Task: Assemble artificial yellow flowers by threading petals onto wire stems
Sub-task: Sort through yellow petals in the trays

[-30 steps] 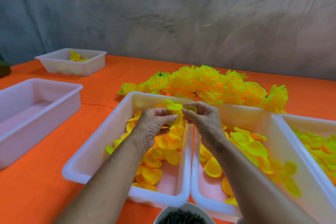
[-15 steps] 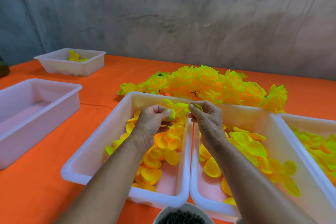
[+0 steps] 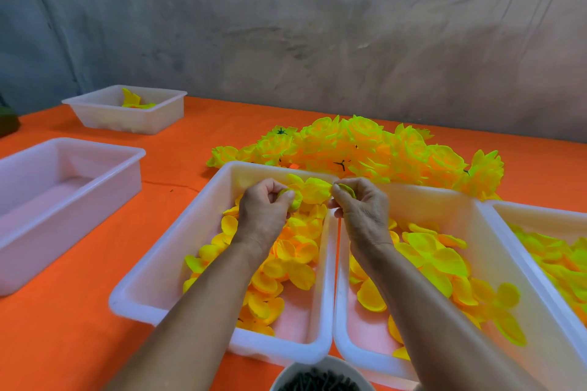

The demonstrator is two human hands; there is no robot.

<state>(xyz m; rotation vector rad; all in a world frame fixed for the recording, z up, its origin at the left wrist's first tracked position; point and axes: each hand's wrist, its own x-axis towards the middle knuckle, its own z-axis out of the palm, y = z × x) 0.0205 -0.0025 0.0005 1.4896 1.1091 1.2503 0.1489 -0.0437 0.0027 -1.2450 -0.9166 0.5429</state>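
- a half-built flower is being gripped in the curled left hand, above the left tray.
- a petal is being pinched by the right hand.
- the stem is hidden; the petal's hole is best being lined up squarely before pushing.

The tablecloth was plain orange. The tubs were white and translucent. The loose petals in them were yellow, some shading to orange, others to lime green. The finished flowers were yellow-green with orange shadows and black centres. The wall was mottled grey.
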